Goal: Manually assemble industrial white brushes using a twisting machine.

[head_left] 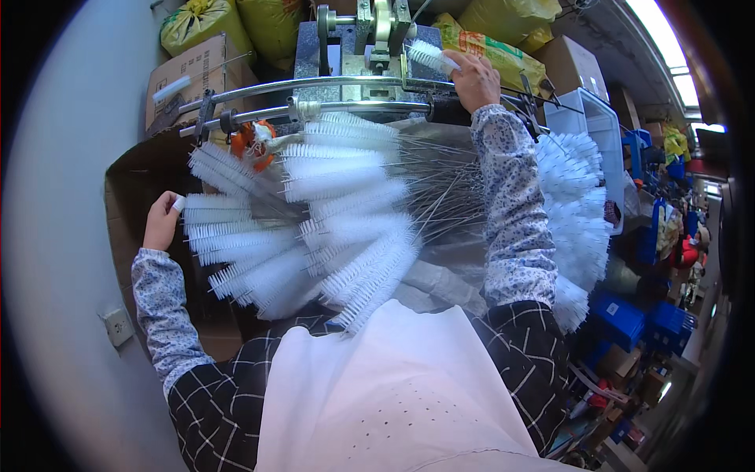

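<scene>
My right hand [474, 79] is stretched up to the grey metal machine [370, 39] and grips a white bottle brush [429, 55] by its wire stem, bristles pointing left. My left hand [162, 222] is out at the left, pinching the tip of one white brush [216, 208] at the edge of a big fan-shaped pile of white bottle brushes [338, 220] with thin wire stems lying in front of me. Two curved metal bars [314, 98] run across above the pile.
A second heap of white brushes [578, 212] lies at the right beside a clear plastic bin [586, 118]. Yellow sacks [197, 23] and cardboard boxes [197, 79] stand behind the machine. Blue crates [641, 322] sit lower right. A grey wall with a socket [118, 326] is at the left.
</scene>
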Demonstrator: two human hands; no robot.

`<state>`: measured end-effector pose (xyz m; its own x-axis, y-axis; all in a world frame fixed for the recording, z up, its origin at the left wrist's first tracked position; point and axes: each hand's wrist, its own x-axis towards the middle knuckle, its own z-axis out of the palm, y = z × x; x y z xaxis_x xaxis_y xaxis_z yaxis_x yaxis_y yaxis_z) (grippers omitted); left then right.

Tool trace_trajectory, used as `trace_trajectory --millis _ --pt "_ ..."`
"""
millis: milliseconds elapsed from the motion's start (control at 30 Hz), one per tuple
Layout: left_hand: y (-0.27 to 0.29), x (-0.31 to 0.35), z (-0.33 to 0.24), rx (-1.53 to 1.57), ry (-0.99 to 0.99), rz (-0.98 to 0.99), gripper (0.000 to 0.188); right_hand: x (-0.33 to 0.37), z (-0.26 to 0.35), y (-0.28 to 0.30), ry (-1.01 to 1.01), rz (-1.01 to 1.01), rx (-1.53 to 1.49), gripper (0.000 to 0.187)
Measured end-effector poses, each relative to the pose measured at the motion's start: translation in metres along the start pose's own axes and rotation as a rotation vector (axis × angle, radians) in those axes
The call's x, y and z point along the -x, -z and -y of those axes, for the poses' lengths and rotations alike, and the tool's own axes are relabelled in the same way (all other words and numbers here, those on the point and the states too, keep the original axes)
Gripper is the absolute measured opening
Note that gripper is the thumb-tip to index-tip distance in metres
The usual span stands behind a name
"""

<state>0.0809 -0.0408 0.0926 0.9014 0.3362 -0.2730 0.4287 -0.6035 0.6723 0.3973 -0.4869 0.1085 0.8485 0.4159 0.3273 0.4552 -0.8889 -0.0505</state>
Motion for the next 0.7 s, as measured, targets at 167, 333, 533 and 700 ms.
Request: trace_trajectory --millis 167,333,533,700 --pt "-0.004 0.002 0.011 0.090 0.018 -0.057 0.017 -0.004 0.001 -0.003 0.019 0.023 -0.022 0.029" --pt "-0.004 0.001 0.005 -0.036 0.042 -0.103 0.019 -0.004 -0.001 -0.006 0.004 0.078 -0.053 0.030" --pt "-0.007 0.012 -0.042 -0.177 -0.187 -0.389 0.013 -0.004 0.001 -0.004 0.018 0.067 -0.114 0.028" --pt "0.020 0.012 -0.049 -0.143 -0.374 -0.651 0.016 -0.003 -0.001 0.001 -0.019 0.083 -0.147 0.030"
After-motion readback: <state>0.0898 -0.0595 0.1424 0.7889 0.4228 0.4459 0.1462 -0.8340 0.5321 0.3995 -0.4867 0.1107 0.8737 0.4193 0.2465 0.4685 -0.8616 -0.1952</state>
